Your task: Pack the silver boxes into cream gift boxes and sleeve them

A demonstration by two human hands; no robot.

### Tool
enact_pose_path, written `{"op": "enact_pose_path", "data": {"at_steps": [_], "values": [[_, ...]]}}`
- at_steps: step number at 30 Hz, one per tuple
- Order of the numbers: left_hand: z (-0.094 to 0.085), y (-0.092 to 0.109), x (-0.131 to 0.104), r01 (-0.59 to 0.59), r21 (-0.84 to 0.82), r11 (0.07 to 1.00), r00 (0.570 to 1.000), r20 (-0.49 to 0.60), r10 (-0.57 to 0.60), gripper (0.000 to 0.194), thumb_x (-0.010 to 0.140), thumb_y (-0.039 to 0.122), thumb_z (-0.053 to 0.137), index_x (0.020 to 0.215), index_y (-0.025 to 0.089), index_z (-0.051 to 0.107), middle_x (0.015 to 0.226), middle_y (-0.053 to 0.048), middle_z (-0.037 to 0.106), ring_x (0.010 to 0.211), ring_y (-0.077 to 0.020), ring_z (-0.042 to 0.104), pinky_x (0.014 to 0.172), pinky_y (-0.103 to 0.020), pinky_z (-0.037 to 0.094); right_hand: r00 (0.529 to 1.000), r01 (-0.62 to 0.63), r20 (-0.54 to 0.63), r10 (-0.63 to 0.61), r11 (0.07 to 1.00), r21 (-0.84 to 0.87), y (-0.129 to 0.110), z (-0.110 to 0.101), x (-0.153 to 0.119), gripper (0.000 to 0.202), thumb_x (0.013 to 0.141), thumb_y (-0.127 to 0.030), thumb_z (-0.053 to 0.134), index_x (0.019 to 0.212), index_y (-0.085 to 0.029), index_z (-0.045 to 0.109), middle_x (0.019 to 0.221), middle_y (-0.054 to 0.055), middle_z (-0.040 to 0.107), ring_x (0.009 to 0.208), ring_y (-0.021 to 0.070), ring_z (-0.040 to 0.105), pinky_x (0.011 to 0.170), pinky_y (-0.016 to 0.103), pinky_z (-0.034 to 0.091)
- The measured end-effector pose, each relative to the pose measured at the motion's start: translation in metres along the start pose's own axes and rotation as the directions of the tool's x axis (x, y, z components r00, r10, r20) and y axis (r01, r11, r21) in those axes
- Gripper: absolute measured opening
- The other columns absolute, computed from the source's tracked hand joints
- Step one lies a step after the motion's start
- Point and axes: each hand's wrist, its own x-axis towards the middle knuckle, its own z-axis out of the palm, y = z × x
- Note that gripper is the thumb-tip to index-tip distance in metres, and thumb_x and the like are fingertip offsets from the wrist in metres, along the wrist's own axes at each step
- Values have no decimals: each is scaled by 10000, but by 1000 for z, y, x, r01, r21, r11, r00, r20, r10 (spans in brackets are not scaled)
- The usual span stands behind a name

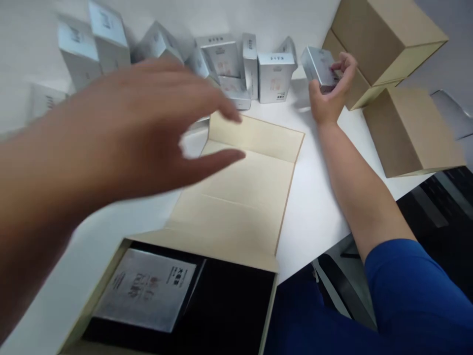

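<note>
The right hand, upper right, clamps a silver carton (picking, seemingly). Next calls for steady lifting; left hand has fingers apart.

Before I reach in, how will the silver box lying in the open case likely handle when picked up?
The silver box looks stiff, given its straight edges and flat face. Its sheen suggests it may be slightly slippery. Lying flat in the open case, it seems unlikely to tip.
</note>
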Motion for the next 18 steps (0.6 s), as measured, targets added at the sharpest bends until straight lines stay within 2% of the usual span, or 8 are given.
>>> {"op": "enact_pose_path", "data": {"at_steps": [1, 2, 5, 8, 11, 13, 15, 18], "values": [[0, 10, 33, -70, 208, 976, 998, 7, 70, 667, 868, 480, 792, 1449, 192, 636, 1502, -92, 604, 1596, -500, 341, 1351, -658, 163, 999, 45, 3, -45, 999, -10, -4, -3, -1, 760, 997, -588, 482, 1653, -237, 332, 1541, 154, 473, 1487, 360, 544, 1259, 662, 456], [2, 17, 64, -93, 303, 948, 996, 16, 93, 762, 884, 387, 809, 1561, 162, 540, 1615, -129, 539, 1623, -485, 302, 1359, -644, 161, 996, 79, 30, -78, 997, -19, -9, -6, -2, 800, 997, -589, 486, 1693, -248, 286, 1589, 165, 420, 1564, 400, 480, 1285, 690, 412], [12, 15, 135, -70, 269, 961, 996, -28, 81, 959, 894, 228, 815, 1696, 98, 306, 1779, -164, 350, 1663, -442, 179, 1379, -616, 78, 968, 129, 215, -132, 991, 26, -29, -18, -5, 945, 974, -599, 576, 1771, -303, 162, 1713, 165, 302, 1716, 470, 223, 1312, 751, 339], [24, -6, 176, 17, 228, 974, 999, -44, -8, 954, 911, 330, 786, 1697, 123, 288, 1757, -73, 408, 1585, -353, 268, 1366, -556, 140, 930, 146, 323, -173, 984, 106, -46, -29, -10, 1029, 944, -590, 634, 1792, -313, 121, 1755, 161, 311, 1745, 476, 119, 1305, 802, 315], [32, -21, 196, 80, 278, 957, 996, -67, -63, 794, 895, 638, 768, 1508, 184, 548, 1545, 7, 580, 1450, -286, 312, 1339, -494, 145, 916, 223, 329, -229, 973, 57, -56, -37, -13, 1074, 914, -573, 682, 1798, -339, 119, 1779, 144, 339, 1755, 447, 103, 1332, 798, 289], [33, -19, 201, 60, 262, 963, 997, -60, -46, 743, 871, 767, 735, 1350, 205, 650, 1406, 9, 629, 1410, -263, 288, 1326, -458, 116, 898, 290, 344, -274, 957, 6, -60, -41, -13, 1105, 891, -573, 716, 1799, -357, 124, 1788, 132, 351, 1757, 437, 105, 1338, 797, 285], [30, -10, 200, 57, 183, 981, 998, -43, -50, 702, 854, 760, 758, 1298, 223, 674, 1354, 7, 643, 1391, -259, 295, 1305, -433, 128, 881, 325, 368, -298, 946, -12, -63, -45, -12, 1112, 883, -584, 730, 1797, -379, 131, 1790, 122, 366, 1756, 425, 122, 1337, 795, 296], [19, 11, 191, 116, 109, 987, 993, -37, -113, 704, 805, 685, 839, 1332, 247, 679, 1314, 20, 656, 1274, -247, 406, 1228, -408, 257, 884, 288, 375, -278, 957, 30, -66, -50, -11, 1066, 909, -605, 702, 1794, -381, 151, 1790, 125, 371, 1755, 415, 141, 1332, 793, 303]]}}
